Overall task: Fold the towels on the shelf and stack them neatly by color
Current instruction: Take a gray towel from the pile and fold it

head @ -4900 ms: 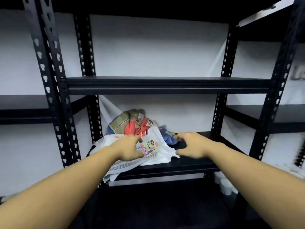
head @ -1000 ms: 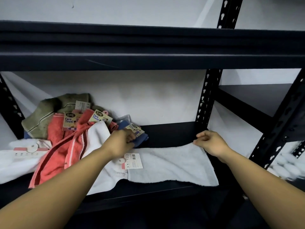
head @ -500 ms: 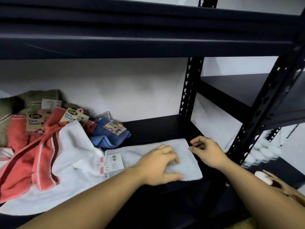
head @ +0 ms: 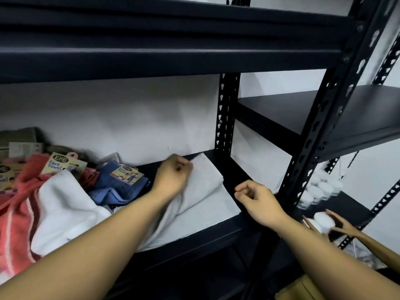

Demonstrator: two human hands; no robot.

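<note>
A: Under the curled fingers of the left hand (head: pixel 173 178) lies the white terry towel (head: pixel 207 198), spread on the black metal shelf board (head: pixel 216 231). The fingers are closed on the far edge of this towel and hold a fold of it lifted toward the back wall.

B: And the right hand (head: pixel 257 201)?

A: It hovers just beside the right edge of the same towel, above the bare shelf. Its fingers are loosely bent, the thumb near the index finger, and nothing is between them. It does not touch the cloth.

B: What is to the left of the left fingers?

A: Just beside them is a crumpled blue face towel with a printed paper tag (head: pixel 116 187). Further left is another white towel, unfolded and bulky (head: pixel 62 213), which lies partly over a coral-red towel with pale stripes (head: pixel 15 221). Behind these, against the wall, I see a piece of an olive-green towel (head: pixel 19 136).

B: Anything to the right of the right fingers?

A: Yes, past the black perforated upright post (head: pixel 320 131), lower down, another person's hands (head: pixel 344 227) hold a small white round object (head: pixel 324 221). It is blurred, so I cannot tell what it is.
</note>
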